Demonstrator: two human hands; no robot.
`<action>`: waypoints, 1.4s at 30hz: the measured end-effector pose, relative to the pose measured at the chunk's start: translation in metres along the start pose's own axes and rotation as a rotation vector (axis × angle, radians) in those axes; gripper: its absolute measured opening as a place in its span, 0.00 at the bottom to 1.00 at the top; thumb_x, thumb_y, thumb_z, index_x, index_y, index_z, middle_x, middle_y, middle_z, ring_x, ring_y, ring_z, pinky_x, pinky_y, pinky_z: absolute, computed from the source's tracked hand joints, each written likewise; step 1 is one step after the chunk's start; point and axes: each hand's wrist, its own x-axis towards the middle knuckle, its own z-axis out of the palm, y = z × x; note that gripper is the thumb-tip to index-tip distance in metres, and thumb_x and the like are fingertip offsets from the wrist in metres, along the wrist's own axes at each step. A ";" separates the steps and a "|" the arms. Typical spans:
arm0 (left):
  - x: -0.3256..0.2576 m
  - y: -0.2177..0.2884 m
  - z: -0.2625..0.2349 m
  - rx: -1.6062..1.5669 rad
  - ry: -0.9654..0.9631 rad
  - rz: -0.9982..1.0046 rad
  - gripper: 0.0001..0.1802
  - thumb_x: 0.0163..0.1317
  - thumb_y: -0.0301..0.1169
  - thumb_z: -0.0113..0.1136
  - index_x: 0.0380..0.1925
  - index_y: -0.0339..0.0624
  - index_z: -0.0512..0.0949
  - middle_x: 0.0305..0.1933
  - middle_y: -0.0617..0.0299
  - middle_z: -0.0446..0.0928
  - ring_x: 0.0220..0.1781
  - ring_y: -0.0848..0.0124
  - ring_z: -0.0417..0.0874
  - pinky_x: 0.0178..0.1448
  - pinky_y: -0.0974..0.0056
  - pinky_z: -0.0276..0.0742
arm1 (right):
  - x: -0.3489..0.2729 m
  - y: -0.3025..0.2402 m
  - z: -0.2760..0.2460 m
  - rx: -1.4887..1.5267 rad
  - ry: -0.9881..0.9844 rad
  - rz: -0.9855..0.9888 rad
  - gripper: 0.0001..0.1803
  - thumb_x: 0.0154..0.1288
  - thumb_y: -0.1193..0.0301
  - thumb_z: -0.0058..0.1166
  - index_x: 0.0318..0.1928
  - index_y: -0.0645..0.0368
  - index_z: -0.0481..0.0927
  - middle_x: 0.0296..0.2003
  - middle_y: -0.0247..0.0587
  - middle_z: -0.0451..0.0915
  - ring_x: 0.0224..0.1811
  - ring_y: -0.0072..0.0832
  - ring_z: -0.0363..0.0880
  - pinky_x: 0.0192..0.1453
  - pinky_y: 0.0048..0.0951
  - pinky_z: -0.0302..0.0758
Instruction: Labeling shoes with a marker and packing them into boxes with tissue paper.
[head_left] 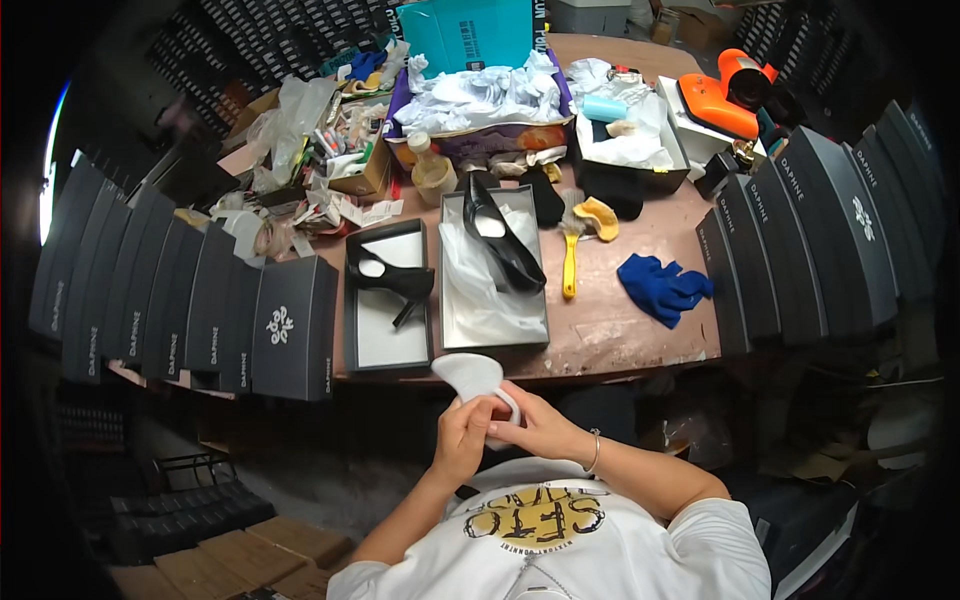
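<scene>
Both my hands are closed around a white, curved, soft-looking shoe-insert-like piece (468, 372) in front of the table's near edge. My left hand (460, 440) grips its lower part, and my right hand (540, 425) holds its right side, where it bends round. Just beyond, one black high-heeled shoe (408, 281) lies on its side across a shallow grey box lid (388, 345). Its mate, another black high heel (510, 258), rests in the open shoe box (500, 330) on white tissue paper (470, 275).
Upright dark shoe boxes line the left (290, 330) and right (770, 260) sides. A yellow-handled brush (570, 262), a yellow sponge (598, 218) and a blue cloth (662, 288) lie right of the shoes. Behind stand a bottle (432, 172) and a purple carton (480, 142) of crumpled paper.
</scene>
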 end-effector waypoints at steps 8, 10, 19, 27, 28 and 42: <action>-0.015 0.006 -0.001 0.039 0.118 0.021 0.16 0.72 0.32 0.48 0.53 0.36 0.75 0.34 0.60 0.75 0.35 0.72 0.81 0.41 0.69 0.78 | -0.040 0.002 -0.011 0.198 0.048 0.111 0.25 0.73 0.64 0.45 0.65 0.65 0.67 0.58 0.37 0.73 0.60 0.23 0.69 0.64 0.29 0.67; 0.010 0.003 -0.019 -0.129 0.134 -0.027 0.25 0.71 0.26 0.43 0.68 0.43 0.60 0.33 0.59 0.75 0.27 0.75 0.78 0.37 0.71 0.77 | -0.032 -0.017 -0.045 0.088 0.258 0.034 0.22 0.72 0.65 0.46 0.62 0.62 0.71 0.59 0.45 0.74 0.60 0.31 0.73 0.63 0.30 0.67; 0.151 -0.065 -0.019 0.530 -0.360 -0.450 0.42 0.67 0.38 0.52 0.73 0.46 0.40 0.27 0.50 0.79 0.26 0.60 0.83 0.32 0.59 0.79 | 0.129 -0.005 -0.109 -1.410 0.236 -0.010 0.15 0.59 0.61 0.52 0.35 0.57 0.84 0.42 0.56 0.77 0.58 0.51 0.69 0.67 0.61 0.54; 0.149 -0.065 -0.029 1.071 -0.263 -0.171 0.38 0.58 0.53 0.60 0.66 0.51 0.64 0.50 0.39 0.74 0.43 0.45 0.82 0.39 0.47 0.78 | 0.103 -0.083 -0.135 -1.015 0.555 -0.250 0.07 0.54 0.72 0.56 0.30 0.63 0.78 0.31 0.50 0.78 0.39 0.45 0.75 0.42 0.41 0.69; 0.149 -0.065 -0.029 1.076 -0.264 -0.144 0.38 0.58 0.53 0.60 0.66 0.50 0.64 0.54 0.39 0.71 0.48 0.46 0.79 0.42 0.48 0.77 | 0.090 -0.088 -0.124 -1.066 0.579 -0.336 0.06 0.54 0.73 0.57 0.31 0.63 0.78 0.32 0.49 0.78 0.39 0.45 0.75 0.43 0.41 0.69; 0.101 -0.060 -0.002 -1.016 0.383 -0.236 0.23 0.64 0.32 0.57 0.58 0.43 0.65 0.47 0.58 0.74 0.43 0.69 0.80 0.43 0.65 0.80 | 0.011 -0.063 0.007 -0.650 0.207 -0.387 0.13 0.65 0.68 0.55 0.46 0.63 0.79 0.40 0.46 0.77 0.46 0.37 0.76 0.51 0.36 0.70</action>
